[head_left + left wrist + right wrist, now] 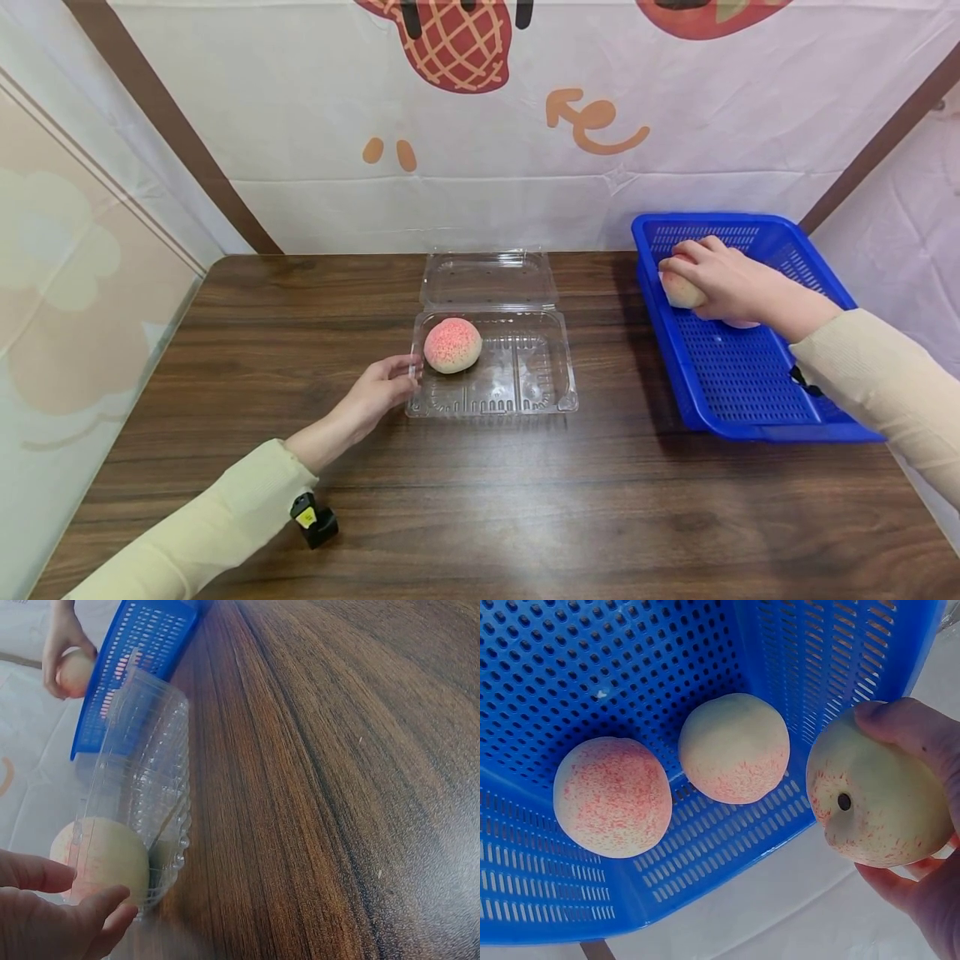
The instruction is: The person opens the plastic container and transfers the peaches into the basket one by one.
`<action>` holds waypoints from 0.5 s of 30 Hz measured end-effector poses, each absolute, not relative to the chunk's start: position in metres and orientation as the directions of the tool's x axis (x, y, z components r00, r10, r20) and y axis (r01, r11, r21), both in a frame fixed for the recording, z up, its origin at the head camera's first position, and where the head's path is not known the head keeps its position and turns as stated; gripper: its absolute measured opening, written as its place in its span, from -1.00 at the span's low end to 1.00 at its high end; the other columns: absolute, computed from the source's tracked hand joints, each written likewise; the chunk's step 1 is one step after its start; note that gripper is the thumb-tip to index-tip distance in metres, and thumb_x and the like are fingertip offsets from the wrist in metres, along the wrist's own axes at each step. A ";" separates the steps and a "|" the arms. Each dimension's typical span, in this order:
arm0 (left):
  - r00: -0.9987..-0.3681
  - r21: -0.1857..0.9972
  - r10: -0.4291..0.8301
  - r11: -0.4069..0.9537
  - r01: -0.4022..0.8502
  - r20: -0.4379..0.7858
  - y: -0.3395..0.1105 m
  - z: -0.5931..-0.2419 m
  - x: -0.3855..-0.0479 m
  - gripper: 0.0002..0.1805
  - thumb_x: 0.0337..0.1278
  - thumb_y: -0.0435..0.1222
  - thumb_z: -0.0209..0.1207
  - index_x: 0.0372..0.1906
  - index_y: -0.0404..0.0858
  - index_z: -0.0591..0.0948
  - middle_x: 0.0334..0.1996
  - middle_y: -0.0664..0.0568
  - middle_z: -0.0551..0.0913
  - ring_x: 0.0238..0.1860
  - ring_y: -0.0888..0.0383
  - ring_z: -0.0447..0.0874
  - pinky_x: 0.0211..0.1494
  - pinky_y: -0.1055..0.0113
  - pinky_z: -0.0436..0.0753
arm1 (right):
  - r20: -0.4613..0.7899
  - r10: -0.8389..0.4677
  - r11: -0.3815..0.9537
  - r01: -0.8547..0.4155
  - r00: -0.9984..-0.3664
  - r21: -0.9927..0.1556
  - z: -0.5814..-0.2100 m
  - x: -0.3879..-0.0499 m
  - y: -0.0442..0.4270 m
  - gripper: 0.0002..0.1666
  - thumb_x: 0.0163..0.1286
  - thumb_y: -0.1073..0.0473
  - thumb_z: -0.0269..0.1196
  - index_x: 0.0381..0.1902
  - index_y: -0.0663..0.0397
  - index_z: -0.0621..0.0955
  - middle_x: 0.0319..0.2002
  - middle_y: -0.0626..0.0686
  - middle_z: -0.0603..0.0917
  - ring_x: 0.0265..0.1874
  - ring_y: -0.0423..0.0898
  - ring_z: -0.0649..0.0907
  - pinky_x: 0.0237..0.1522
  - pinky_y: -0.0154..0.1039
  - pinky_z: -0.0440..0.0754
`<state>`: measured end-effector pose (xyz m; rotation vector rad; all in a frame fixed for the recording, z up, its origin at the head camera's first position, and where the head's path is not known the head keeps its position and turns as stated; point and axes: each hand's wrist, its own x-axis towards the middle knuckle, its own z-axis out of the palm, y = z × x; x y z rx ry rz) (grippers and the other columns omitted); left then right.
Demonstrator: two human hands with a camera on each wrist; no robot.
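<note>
A clear plastic clamshell container (536, 400) lies with its lid folded back. My left hand (378, 390) pinches its left rim; in the left wrist view, thumb and finger are at the rim. One pink-and-cream peach (453, 346) sits in the container's left part. Over at the blue basket (693, 408), my right hand (720, 279) grips another peach (877, 787), raised by the basket's wall, thumb on one side and fingers on the other. Two more peaches lie inside the basket, a redder peach (613, 796) and a paler peach (735, 748).
All of this stands on a dark wooden table (480, 500). A printed cloth backdrop (300, 100) rises right behind the table's far edge, and another cloth panel (60, 292) flanks it at left. The container's lid (487, 279) reaches back to the backdrop.
</note>
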<state>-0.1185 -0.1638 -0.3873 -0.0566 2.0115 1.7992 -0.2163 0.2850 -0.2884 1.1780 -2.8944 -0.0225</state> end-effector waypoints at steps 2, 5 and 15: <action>-0.904 0.938 0.255 0.154 -0.312 -0.343 -0.164 -0.388 -0.118 -0.49 0.18 -0.53 -0.20 0.24 -0.65 0.09 0.17 -0.46 0.24 0.16 -0.11 0.26 0.23 0.15 0.35 | 0.016 -0.698 0.716 -0.697 -0.716 0.015 -0.290 -0.216 0.286 -0.24 -0.28 0.37 0.45 0.01 0.17 0.47 -0.05 0.23 0.45 -0.08 0.26 0.37 -0.17 0.19 0.44; -0.905 0.939 0.255 0.156 -0.308 -0.339 -0.163 -0.389 -0.118 -0.49 0.17 -0.54 -0.19 0.23 -0.65 0.10 0.16 -0.47 0.24 0.15 -0.10 0.26 0.21 0.18 0.39 | 0.029 -0.704 0.711 -0.704 -0.710 0.012 -0.293 -0.216 0.288 -0.22 -0.33 0.37 0.45 -0.01 0.17 0.48 -0.08 0.22 0.46 -0.13 0.25 0.39 -0.20 0.17 0.45; -0.903 0.936 0.256 0.159 -0.313 -0.345 -0.164 -0.389 -0.118 -0.49 0.18 -0.54 -0.20 0.25 -0.64 0.09 0.18 -0.46 0.23 0.17 -0.10 0.26 0.24 0.13 0.34 | 0.024 -0.708 0.706 -0.708 -0.706 -0.016 -0.301 -0.217 0.292 -0.20 -0.39 0.33 0.49 -0.03 0.17 0.48 -0.14 0.23 0.48 -0.21 0.25 0.42 -0.25 0.16 0.47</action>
